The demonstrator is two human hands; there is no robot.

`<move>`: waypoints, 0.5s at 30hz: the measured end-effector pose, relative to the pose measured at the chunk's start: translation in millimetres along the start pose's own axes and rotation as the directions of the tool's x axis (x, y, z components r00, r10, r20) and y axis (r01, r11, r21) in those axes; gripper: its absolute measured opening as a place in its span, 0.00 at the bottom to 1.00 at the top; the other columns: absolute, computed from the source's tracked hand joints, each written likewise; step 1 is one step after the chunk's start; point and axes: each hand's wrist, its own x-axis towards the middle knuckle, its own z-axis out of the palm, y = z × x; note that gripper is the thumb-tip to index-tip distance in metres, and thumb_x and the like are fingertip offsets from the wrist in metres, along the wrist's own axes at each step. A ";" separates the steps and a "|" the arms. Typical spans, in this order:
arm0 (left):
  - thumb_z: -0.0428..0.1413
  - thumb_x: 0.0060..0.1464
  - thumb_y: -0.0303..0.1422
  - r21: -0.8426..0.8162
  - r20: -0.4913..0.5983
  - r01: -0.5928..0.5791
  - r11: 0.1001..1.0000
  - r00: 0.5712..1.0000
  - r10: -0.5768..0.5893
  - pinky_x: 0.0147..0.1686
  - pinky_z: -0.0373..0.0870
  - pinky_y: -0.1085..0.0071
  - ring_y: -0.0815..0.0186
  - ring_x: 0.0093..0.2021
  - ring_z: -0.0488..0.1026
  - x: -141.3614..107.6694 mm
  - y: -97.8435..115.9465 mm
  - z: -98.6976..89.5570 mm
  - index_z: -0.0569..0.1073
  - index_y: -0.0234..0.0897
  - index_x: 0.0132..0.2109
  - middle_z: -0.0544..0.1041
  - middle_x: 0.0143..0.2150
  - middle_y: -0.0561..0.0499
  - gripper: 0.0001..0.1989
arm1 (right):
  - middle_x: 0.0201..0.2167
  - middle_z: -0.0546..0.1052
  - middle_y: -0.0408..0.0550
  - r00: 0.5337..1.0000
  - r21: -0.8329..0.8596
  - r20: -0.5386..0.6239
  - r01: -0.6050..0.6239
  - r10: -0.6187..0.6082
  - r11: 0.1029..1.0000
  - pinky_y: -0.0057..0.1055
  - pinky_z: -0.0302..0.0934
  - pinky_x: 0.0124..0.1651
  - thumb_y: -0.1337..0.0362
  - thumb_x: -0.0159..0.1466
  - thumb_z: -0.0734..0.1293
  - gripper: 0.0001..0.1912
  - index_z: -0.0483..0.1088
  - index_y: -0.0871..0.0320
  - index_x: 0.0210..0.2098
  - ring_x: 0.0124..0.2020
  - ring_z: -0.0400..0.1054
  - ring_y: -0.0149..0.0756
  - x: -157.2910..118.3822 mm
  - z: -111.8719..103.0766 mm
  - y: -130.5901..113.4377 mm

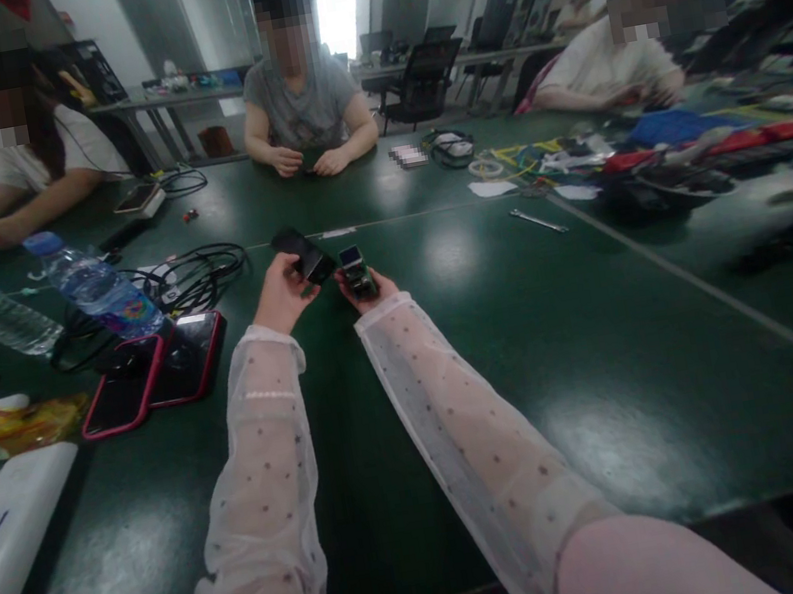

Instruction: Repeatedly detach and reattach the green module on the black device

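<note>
Above the green table (495, 341), my left hand (281, 294) is closed around a black rectangular case or cover (305, 254), tilted down toward the right. Just beside it, my right hand (381, 289) grips a small green circuit-board module (357, 271) with a little screen or metal square at its top. The two pieces are close together; I cannot tell whether they touch. Sheer dotted sleeves cover both my forearms. Fine details of the module are too small to make out.
Two red-edged phones (186, 361), water bottles (98, 286), coiled black cables (210, 272) and a white power bank (14, 533) lie to the left. A wrench (538, 221) rests at right, before tangled wires and a red-and-blue heap (689, 136). Several people sit around the table.
</note>
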 end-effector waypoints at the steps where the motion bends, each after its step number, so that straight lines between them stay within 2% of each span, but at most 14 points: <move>1: 0.53 0.54 0.36 -0.079 0.011 0.035 0.996 0.999 -0.034 0.34 0.69 0.69 0.67 0.31 0.71 0.9 -2.3 -3.2 0.68 0.37 0.35 0.72 0.29 0.52 0.07 | 0.32 0.80 0.53 1.000 0.001 0.009 0.006 -0.006 1.000 0.31 0.74 0.34 0.62 0.71 0.53 0.17 0.70 0.64 0.44 0.36 0.77 0.37 -0.8 0.3 -0.1; 3: 0.54 0.54 0.45 -0.199 0.040 0.073 0.977 0.997 -0.067 0.36 0.71 0.65 0.63 0.36 0.74 4.4 -11.8 -8.9 0.69 0.37 0.37 0.75 0.33 0.49 0.15 | 0.32 0.80 0.52 1.000 -0.001 0.020 0.008 -0.008 1.000 0.31 0.74 0.34 0.62 0.71 0.54 0.16 0.70 0.64 0.45 0.36 0.77 0.36 -2.5 0.7 0.0; 5: 0.52 0.52 0.57 -0.248 0.056 0.111 0.962 0.993 -0.100 0.37 0.72 0.62 0.60 0.36 0.74 9.5 -25.5 -13.7 0.70 0.37 0.38 0.76 0.34 0.47 0.26 | 0.31 0.80 0.52 1.000 -0.005 0.028 0.002 -0.002 1.000 0.31 0.74 0.34 0.62 0.71 0.54 0.16 0.70 0.64 0.46 0.35 0.77 0.36 -3.9 1.0 0.1; 6: 0.50 0.52 0.60 -0.276 0.078 0.132 0.952 0.990 -0.114 0.37 0.73 0.62 0.60 0.36 0.75 12.3 -32.7 -15.7 0.71 0.37 0.39 0.76 0.35 0.46 0.28 | 0.31 0.80 0.52 1.000 -0.006 0.031 0.000 0.000 1.000 0.30 0.74 0.34 0.62 0.71 0.54 0.16 0.70 0.64 0.46 0.34 0.77 0.36 -4.6 1.2 0.1; 10: 0.41 0.58 0.59 -0.331 0.199 0.237 0.913 0.964 -0.178 0.33 0.72 0.67 0.65 0.31 0.74 20.6 -51.6 -20.2 0.72 0.35 0.46 0.76 0.32 0.47 0.32 | 0.31 0.80 0.51 0.999 -0.005 0.032 0.005 -0.004 1.000 0.29 0.74 0.34 0.63 0.71 0.54 0.17 0.69 0.65 0.47 0.33 0.77 0.35 -8.5 3.5 0.0; 15: 0.41 0.59 0.57 -0.331 0.228 0.277 0.902 0.951 -0.209 0.31 0.72 0.69 0.66 0.29 0.74 23.4 -52.4 -21.2 0.73 0.30 0.48 0.76 0.29 0.46 0.34 | 0.31 0.80 0.52 1.000 -0.020 0.015 0.006 -0.006 1.000 0.30 0.74 0.34 0.63 0.71 0.54 0.17 0.69 0.65 0.47 0.33 0.77 0.35 -12.7 6.3 -0.4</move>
